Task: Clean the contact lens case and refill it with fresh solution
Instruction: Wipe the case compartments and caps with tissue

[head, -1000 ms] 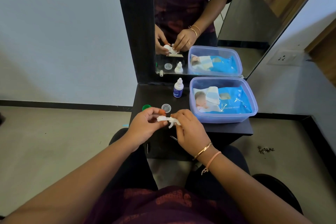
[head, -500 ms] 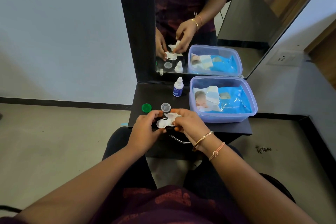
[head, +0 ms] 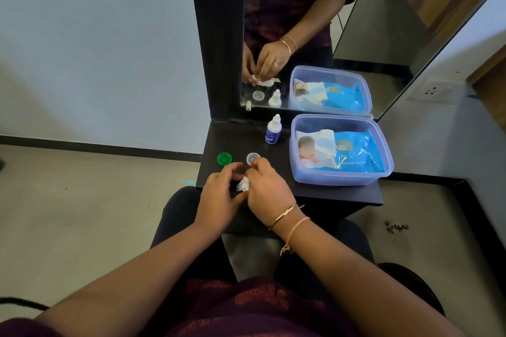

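Noting wad [head: 243,185] between left hand [head: 219,194] and right hand [head: 267,189], over shelf [head: 328,195] | spotting cap [head: 224,159] just beyond left hand, lid [head: 251,157] just beyond right hand | placing bottle [head: 273,130] farther behind lid | finding tub [head: 383,152] right of right hand, holding pack [head: 353,154]

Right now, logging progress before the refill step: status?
Right hand pinches white wipe; left hand alongside, grip unclear. Lens case hidden beneath hands. Green cap and clear cap on shelf; solution bottle untouched, nothing blocking.

Translucent plastic tub [head: 383,172], matt shelf [head: 328,194]
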